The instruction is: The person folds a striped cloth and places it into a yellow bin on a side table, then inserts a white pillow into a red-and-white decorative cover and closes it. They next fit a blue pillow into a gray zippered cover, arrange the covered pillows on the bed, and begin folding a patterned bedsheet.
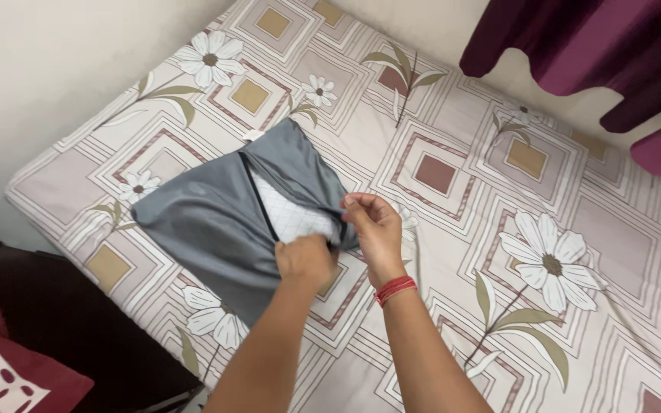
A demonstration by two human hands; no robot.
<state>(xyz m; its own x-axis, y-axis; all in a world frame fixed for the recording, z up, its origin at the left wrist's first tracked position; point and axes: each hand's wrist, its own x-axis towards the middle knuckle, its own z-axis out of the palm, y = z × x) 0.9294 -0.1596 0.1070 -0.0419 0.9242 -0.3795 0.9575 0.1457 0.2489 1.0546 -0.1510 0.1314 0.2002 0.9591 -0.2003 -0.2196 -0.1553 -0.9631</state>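
Note:
A grey pillow cover point(208, 222) lies on the bed with its zipped opening facing me. A white quilted pillow point(292, 214) shows inside the opening. My left hand point(305, 260) grips the near edge of the cover at the opening, fingers curled. My right hand point(375, 229) pinches the cover's far edge beside the white pillow; a red thread band sits on that wrist.
The bed sheet point(499, 191) is patterned with squares and white flowers. A cream wall runs along the left. Dark purple curtains point(613, 53) hang at top right. A dark red patterned cushion point(1, 367) lies at bottom left.

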